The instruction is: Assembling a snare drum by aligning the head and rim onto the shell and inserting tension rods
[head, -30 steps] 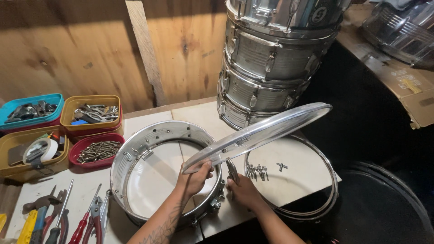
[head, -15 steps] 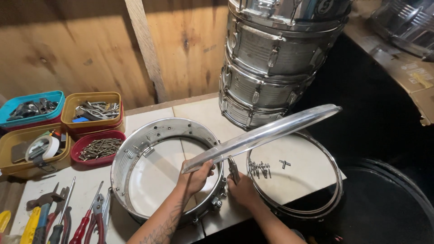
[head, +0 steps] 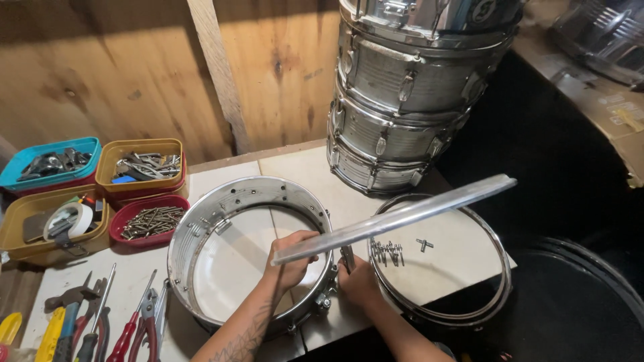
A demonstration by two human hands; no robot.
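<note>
The table (head: 295, 174) in front of me is topped with pale tiles and backed by a wooden wall (head: 134, 74), and at its far edge stands a stack of chrome drum shells (head: 409, 94). Nearer to me lies the open snare shell (head: 248, 255), flat on the table, with its white head showing inside. Just beside it on my right lies a drumhead in its hoop (head: 443, 261), carrying a small row of tension rods (head: 388, 252) and a drum key (head: 424, 244). Across both runs the metal hoop (head: 396, 218), tilted up on edge, its near end low over the shell and its far end raised above the drumhead. My left hand (head: 292, 258) has its fingers closed around the near end of that hoop, over the shell's right rim. My right hand (head: 359, 281) sits just beside it, between the shell and the drumhead, fingers curled at the shell's outer wall; I cannot tell what they grip, if anything. To the far left sit small trays: a blue tray (head: 47, 164), an orange tray (head: 141, 164) of metal parts, a yellow tray (head: 47, 224) with a roll of tape, and a red tray (head: 151, 221) of screws. Pliers and screwdrivers (head: 100, 322) lie at the near left edge.
</note>
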